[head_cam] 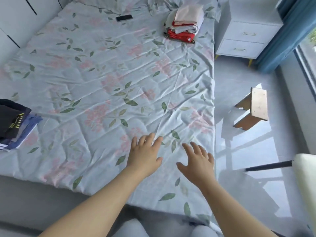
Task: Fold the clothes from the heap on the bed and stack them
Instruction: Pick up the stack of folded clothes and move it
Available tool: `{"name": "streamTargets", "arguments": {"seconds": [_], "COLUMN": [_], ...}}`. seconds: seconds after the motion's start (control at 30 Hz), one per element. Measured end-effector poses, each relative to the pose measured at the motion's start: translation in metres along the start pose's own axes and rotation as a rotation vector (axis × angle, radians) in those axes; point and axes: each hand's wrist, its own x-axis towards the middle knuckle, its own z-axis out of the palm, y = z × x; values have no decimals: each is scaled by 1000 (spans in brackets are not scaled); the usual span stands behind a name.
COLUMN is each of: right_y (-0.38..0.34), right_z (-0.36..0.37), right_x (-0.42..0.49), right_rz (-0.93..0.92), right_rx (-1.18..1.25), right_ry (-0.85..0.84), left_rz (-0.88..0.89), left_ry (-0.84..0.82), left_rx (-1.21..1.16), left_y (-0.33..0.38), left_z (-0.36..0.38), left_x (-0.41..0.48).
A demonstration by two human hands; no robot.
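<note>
A folded stack (183, 24) of red, white and pink clothes is seen near the far right edge of the floral bed sheet (102, 74), a dark pile (13, 122) bearing unreadable yellow print is seen at the left edge, and the left hand (145, 156) and right hand (199, 165) are held over the near corner, fingers spread and empty.

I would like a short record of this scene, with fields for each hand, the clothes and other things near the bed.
left hand: open, fingers spread over the sheet, holds nothing
right hand: open, holds nothing
folded stack: red, white, pink; far right on sheet
dark pile: left edge of sheet
phone: on sheet, far side
stool: on the floor, right
</note>
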Motion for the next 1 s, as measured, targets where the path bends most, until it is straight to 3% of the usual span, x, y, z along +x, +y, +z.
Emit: {"name": "streamTargets", "arguments": {"seconds": [0.27, 0.43, 0.7, 1.0], "right_y": [199, 271, 310, 309], "right_z": [-70, -101, -140, -234], "right_x": [16, 31, 106, 284], "right_rz": [-14, 2, -59, -148], "right_rx": [-1, 25, 16, -33], "right_ry": [-18, -37, -70, -40], "left_rz": [-70, -71, -125, -153], "left_ry": [-24, -9, 13, 76], "left_rx": [-62, -56, -59, -90], "left_y": [199, 275, 311, 305], "left_z": [21, 14, -4, -72], "left_x": [58, 98, 182, 356]}}
